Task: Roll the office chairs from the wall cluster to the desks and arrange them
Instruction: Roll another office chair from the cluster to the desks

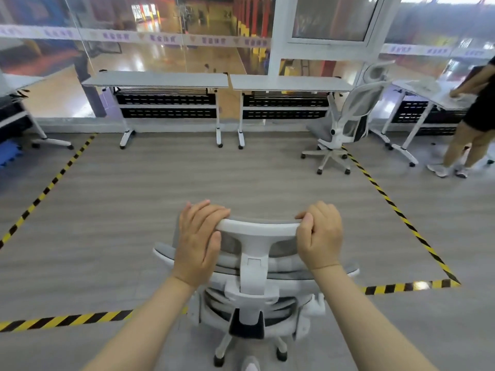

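A white and grey mesh office chair (pixel 254 279) stands right in front of me, seen from behind, at the near edge of a taped floor area. My left hand (pixel 199 242) grips the left end of its headrest and my right hand (pixel 320 236) grips the right end. Two white desks stand side by side against the glass wall ahead: the left desk (pixel 158 79) and the right desk (pixel 292 83). A second white mesh chair (pixel 345 121) stands at the right end of the right desk, turned sideways.
Black and yellow tape (pixel 396 210) marks a rectangle on the grey floor. A person in black (pixel 476 111) stands at a tilted desk (pixel 428 92) on the far right. Another desk (pixel 16 84) and a blue crate (pixel 9 153) are at the far left.
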`<state>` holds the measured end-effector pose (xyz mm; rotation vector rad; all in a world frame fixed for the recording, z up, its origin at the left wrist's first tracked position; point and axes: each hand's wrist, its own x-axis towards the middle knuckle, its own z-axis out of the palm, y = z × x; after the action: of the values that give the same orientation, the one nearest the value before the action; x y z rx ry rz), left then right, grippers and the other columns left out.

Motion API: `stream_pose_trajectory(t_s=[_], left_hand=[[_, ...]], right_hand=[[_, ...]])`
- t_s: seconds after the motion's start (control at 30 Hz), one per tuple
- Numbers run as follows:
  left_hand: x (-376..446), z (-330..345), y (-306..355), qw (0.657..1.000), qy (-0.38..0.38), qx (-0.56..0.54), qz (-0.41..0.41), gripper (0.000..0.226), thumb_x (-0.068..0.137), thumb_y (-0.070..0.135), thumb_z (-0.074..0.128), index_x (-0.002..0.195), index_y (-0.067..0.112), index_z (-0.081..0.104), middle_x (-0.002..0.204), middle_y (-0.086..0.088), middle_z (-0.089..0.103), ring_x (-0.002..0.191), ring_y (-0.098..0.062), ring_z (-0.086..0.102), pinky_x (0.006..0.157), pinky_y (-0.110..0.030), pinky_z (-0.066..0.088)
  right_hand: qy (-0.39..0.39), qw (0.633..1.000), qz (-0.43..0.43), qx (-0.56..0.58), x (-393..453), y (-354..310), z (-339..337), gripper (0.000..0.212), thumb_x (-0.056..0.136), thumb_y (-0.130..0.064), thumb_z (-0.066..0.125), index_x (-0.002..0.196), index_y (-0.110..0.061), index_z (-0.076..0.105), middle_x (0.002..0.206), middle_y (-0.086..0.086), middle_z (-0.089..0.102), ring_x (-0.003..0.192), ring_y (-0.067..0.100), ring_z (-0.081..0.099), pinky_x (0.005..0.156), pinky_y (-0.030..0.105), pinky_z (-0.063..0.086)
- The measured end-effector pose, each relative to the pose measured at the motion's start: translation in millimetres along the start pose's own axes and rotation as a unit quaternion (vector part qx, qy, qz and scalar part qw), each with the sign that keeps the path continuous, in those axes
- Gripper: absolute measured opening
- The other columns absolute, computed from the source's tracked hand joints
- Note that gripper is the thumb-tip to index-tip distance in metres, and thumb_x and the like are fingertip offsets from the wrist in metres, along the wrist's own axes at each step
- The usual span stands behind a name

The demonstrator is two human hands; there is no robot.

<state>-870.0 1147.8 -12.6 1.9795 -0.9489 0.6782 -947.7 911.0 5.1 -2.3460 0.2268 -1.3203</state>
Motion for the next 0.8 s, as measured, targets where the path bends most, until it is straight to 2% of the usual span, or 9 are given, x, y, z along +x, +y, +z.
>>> stream_pose_trajectory(t_s=[0.23, 0.43, 0.53, 0.67, 0.8], left_hand=[[108, 88, -103, 0.999, 0.035, 0.034, -0.012, 0.038, 0.092, 0.022, 0.032, 0.122, 0.012, 0.055, 0.123, -0.008, 0.057, 0.130, -0.032, 0.043, 0.110, -0.063, 0.024], [211, 161, -190, 0.998, 0.016, 0.024, -0.049, 0.043, 0.092, 0.024, 0.035, 0.128, 0.009, 0.052, 0.133, -0.011, 0.053, 0.144, -0.030, 0.026, 0.114, -0.064, 0.016], [265, 197, -235, 0.998, 0.017, 0.004, -0.057, 0.044, 0.092, 0.026, 0.038, 0.131, 0.009, 0.051, 0.139, -0.008, 0.049, 0.146, -0.029, 0.021, 0.111, -0.066, 0.022], [340, 246, -306, 0.998, 0.020, -0.005, -0.052, 0.039, 0.091, 0.024, 0.038, 0.124, 0.012, 0.053, 0.133, -0.007, 0.050, 0.145, -0.026, 0.022, 0.109, -0.066, 0.025], [428, 297, -375, 0.999, -0.012, -0.011, -0.041, 0.035, 0.092, 0.026, 0.034, 0.119, 0.013, 0.051, 0.124, -0.005, 0.049, 0.141, -0.030, 0.025, 0.108, -0.065, 0.026]], right_hand=[[-0.035, 0.999, -0.011, -0.001, 97, 65, 105, 0.032, 0.089, -0.018, 0.036, 0.062, -0.011, 0.053, 0.063, 0.000, 0.044, 0.061, 0.019, 0.035, 0.058, 0.034, 0.030], [-0.061, 0.998, 0.002, 0.011, 189, 129, 200, 0.032, 0.091, -0.020, 0.037, 0.066, -0.012, 0.054, 0.067, -0.003, 0.045, 0.065, 0.019, 0.037, 0.062, 0.037, 0.035], [-0.072, 0.997, -0.005, 0.024, 237, 168, 250, 0.037, 0.095, -0.023, 0.033, 0.071, -0.012, 0.059, 0.072, -0.003, 0.050, 0.069, 0.019, 0.040, 0.067, 0.033, 0.035], [-0.091, 0.996, -0.009, 0.014, 304, 213, 322, 0.034, 0.096, -0.023, 0.033, 0.077, -0.014, 0.060, 0.077, -0.006, 0.050, 0.073, 0.017, 0.043, 0.073, 0.026, 0.030], [-0.114, 0.993, 0.001, 0.012, 373, 260, 384, 0.032, 0.096, -0.024, 0.033, 0.082, -0.016, 0.061, 0.080, -0.009, 0.053, 0.077, 0.014, 0.047, 0.076, 0.026, 0.034]])
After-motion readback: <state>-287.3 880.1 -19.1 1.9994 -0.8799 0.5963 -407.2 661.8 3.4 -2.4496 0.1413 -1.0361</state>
